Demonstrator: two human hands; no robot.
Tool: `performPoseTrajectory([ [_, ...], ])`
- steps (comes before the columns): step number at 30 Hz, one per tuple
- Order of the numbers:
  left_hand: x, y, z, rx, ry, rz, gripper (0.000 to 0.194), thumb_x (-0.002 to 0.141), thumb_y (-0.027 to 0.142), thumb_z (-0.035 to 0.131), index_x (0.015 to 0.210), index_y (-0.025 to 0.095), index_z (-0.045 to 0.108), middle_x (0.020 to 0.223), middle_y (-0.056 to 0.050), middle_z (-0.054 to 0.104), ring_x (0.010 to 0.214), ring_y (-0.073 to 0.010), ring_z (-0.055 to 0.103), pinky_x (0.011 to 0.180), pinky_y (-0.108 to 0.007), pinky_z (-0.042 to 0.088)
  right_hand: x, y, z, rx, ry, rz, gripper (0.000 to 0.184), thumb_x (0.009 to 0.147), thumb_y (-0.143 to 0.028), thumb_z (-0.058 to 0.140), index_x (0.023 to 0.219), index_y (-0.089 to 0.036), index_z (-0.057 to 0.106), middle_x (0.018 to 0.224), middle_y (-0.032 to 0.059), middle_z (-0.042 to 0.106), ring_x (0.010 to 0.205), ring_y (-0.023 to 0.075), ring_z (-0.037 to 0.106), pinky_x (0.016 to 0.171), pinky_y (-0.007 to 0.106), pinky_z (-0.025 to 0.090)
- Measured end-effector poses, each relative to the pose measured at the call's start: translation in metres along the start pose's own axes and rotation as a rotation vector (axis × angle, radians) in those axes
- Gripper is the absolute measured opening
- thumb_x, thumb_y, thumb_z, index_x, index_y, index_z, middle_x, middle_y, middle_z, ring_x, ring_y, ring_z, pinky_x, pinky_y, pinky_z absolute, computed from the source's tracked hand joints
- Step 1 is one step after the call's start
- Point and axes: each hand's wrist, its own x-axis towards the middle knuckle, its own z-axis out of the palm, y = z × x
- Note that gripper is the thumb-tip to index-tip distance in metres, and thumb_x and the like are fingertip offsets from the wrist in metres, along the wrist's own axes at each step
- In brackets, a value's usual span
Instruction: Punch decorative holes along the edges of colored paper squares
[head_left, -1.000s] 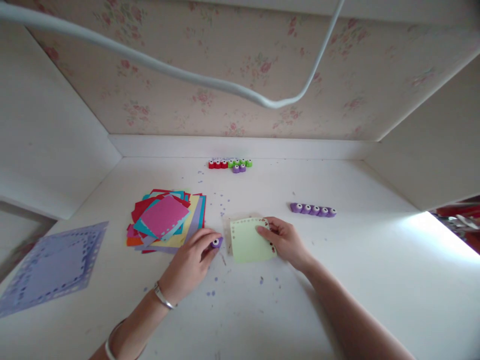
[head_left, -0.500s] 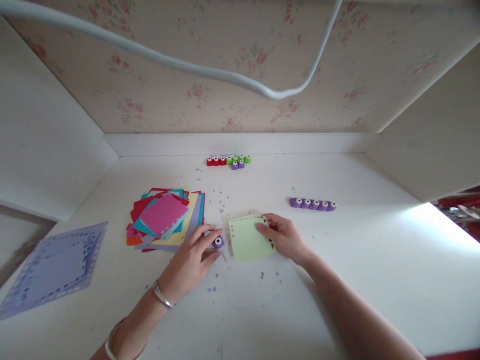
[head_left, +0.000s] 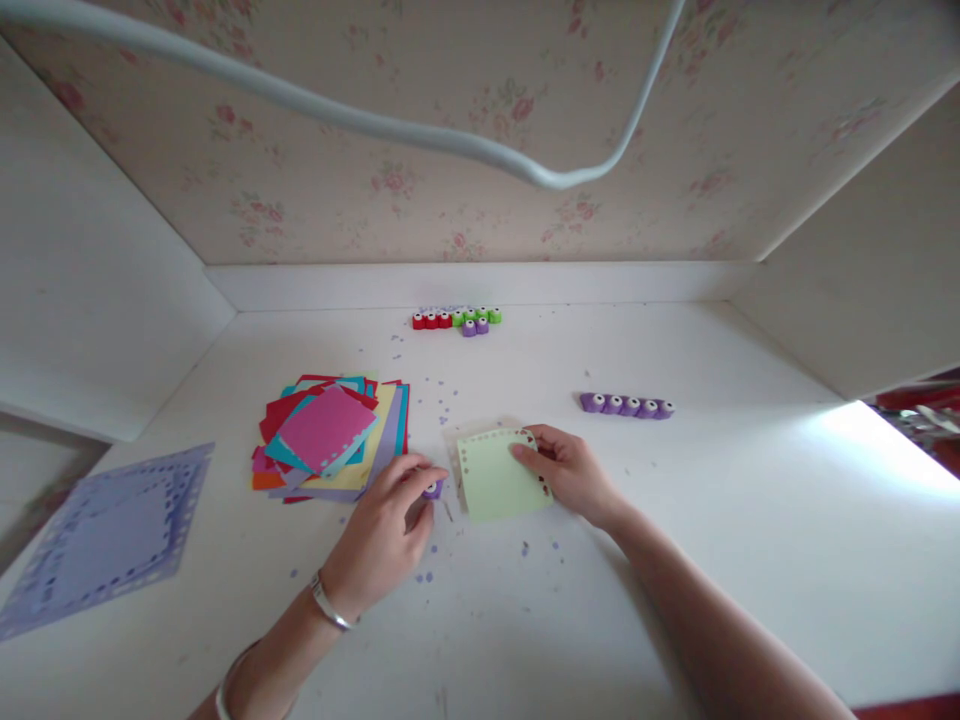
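My left hand (head_left: 384, 525) is closed around a small purple paper punch (head_left: 433, 491) on the tabletop, with the fingers over its far side and the thumb on the near side. The fingers cover most of the punch. Just to its right, a pale green paper sheet (head_left: 496, 482) has small holes punched along its top, left and right edges. My right hand (head_left: 571, 474) pinches this sheet at its right edge, thumb on top. Punch and sheet are a short gap apart.
A pile of coloured paper (head_left: 328, 430) lies left of centre, and lilac punched sheets (head_left: 112, 535) are at far left. A row of purple punches (head_left: 632, 405) stands to the right; red, green and purple punches (head_left: 457, 319) stand at the back. Punched-out bits are scattered around.
My left fingers have drawn in over the purple punch, which is now more covered. The thumb has moved slightly left. My right hand and the green sheet have stayed put.
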Motion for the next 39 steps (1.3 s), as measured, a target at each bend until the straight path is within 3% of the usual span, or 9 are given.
performPoseTrajectory([
  [5, -0.002, -0.005, 0.006, 0.096, 0.104, -0.067, 0.036, 0.083, 0.027, 0.063, 0.117, 0.021, 0.052, 0.113, -0.009, 0.058, 0.108, -0.0258, 0.055, 0.096, -0.044, 0.047, 0.0, 0.0, 0.0, -0.013, 0.008, -0.002, 0.037, 0.081, -0.051, 0.059, 0.097, -0.019, 0.067, 0.069, 0.0028, 0.066, 0.057, 0.0151, 0.059, 0.048, 0.025, 0.042],
  [8, -0.002, -0.009, 0.01, 0.135, 0.107, -0.058, 0.031, 0.085, 0.027, 0.061, 0.115, 0.021, 0.054, 0.106, -0.008, 0.063, 0.102, -0.0252, 0.059, 0.092, -0.044, 0.049, 0.0, 0.001, 0.0, -0.016, -0.01, -0.01, 0.036, 0.083, -0.05, 0.058, 0.098, -0.019, 0.066, 0.072, 0.0033, 0.067, 0.058, 0.0146, 0.059, 0.049, 0.025, 0.041],
  [16, -0.002, -0.009, 0.007, -0.146, 0.04, -0.133, 0.027, 0.089, 0.028, 0.058, 0.115, 0.025, 0.058, 0.109, -0.004, 0.068, 0.092, -0.0178, 0.067, 0.084, -0.032, 0.055, -0.001, 0.0, -0.001, 0.002, -0.003, -0.002, 0.037, 0.08, -0.052, 0.059, 0.094, -0.018, 0.067, 0.07, 0.0037, 0.066, 0.058, 0.0153, 0.058, 0.048, 0.024, 0.041],
  [21, -0.002, -0.008, 0.01, -0.318, 0.031, -0.206, 0.022, 0.086, 0.031, 0.061, 0.107, 0.023, 0.058, 0.103, -0.003, 0.069, 0.091, -0.0178, 0.068, 0.083, -0.031, 0.057, -0.001, -0.001, -0.001, -0.004, 0.018, -0.005, 0.037, 0.078, -0.052, 0.061, 0.093, -0.019, 0.068, 0.066, 0.0034, 0.064, 0.057, 0.0156, 0.057, 0.046, 0.025, 0.04],
  [27, -0.002, -0.005, 0.005, -0.43, 0.036, -0.266, 0.035, 0.089, 0.033, 0.057, 0.123, 0.025, 0.054, 0.113, -0.005, 0.065, 0.093, -0.017, 0.066, 0.081, -0.029, 0.057, 0.0, 0.002, -0.002, -0.021, -0.002, -0.009, 0.036, 0.081, -0.052, 0.058, 0.094, -0.019, 0.066, 0.068, 0.0024, 0.064, 0.056, 0.0139, 0.056, 0.047, 0.024, 0.04],
  [34, -0.001, -0.003, 0.003, -0.083, 0.035, -0.047, 0.022, 0.093, 0.03, 0.05, 0.109, 0.024, 0.065, 0.09, -0.004, 0.063, 0.08, -0.0145, 0.061, 0.075, -0.027, 0.052, -0.001, -0.002, -0.001, -0.028, 0.021, -0.014, 0.037, 0.079, -0.053, 0.06, 0.091, -0.018, 0.067, 0.064, 0.0021, 0.063, 0.056, 0.0146, 0.055, 0.046, 0.024, 0.038],
  [39, -0.002, 0.0, 0.008, 0.167, 0.0, 0.025, 0.018, 0.091, 0.033, 0.053, 0.101, 0.022, 0.063, 0.09, -0.004, 0.065, 0.079, -0.017, 0.062, 0.076, -0.03, 0.05, -0.001, -0.003, 0.0, -0.023, 0.022, -0.005, 0.037, 0.078, -0.053, 0.061, 0.091, -0.019, 0.068, 0.063, 0.0022, 0.063, 0.056, 0.0153, 0.056, 0.045, 0.024, 0.038],
])
